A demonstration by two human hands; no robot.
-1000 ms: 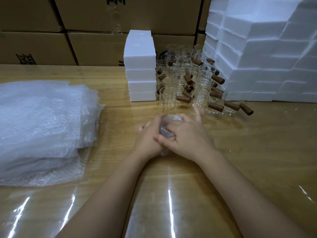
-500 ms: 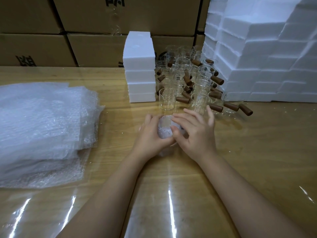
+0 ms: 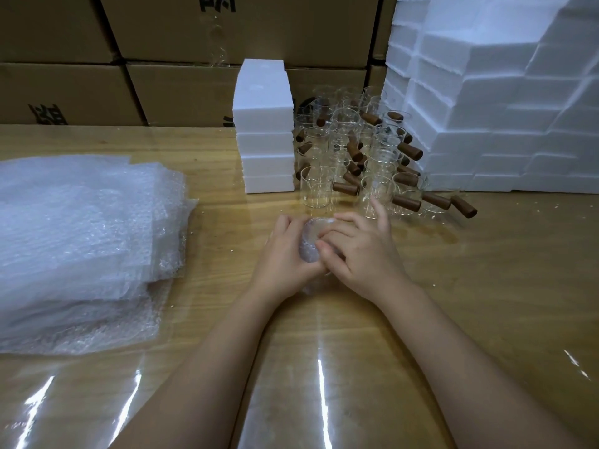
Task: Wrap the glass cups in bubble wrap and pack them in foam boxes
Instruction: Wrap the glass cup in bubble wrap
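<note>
**Packing table against stacked cartons**

A glossy wooden table (image 3: 486, 286) fronts brown cartons (image 3: 181, 89). Foam boxes (image 3: 264, 131) and glass cups (image 3: 316, 186) stand at its back, bubble wrap sheets (image 3: 81, 238) at its left. At centre, left hand (image 3: 285, 254) and right hand (image 3: 359, 254) curl their fingers round a wrapped cup (image 3: 311, 241), apparently resting on the table.

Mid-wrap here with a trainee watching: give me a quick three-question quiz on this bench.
1. True or false: the bubble wrap stack lies to the left of the left hand.
2. The left hand and right hand together hold: A) a foam lid, B) the wrapped cup, C) a cardboard box.
3. What colour are the handles on the unwrapped cups?
Key: 1 true; 2 B; 3 brown.
</note>
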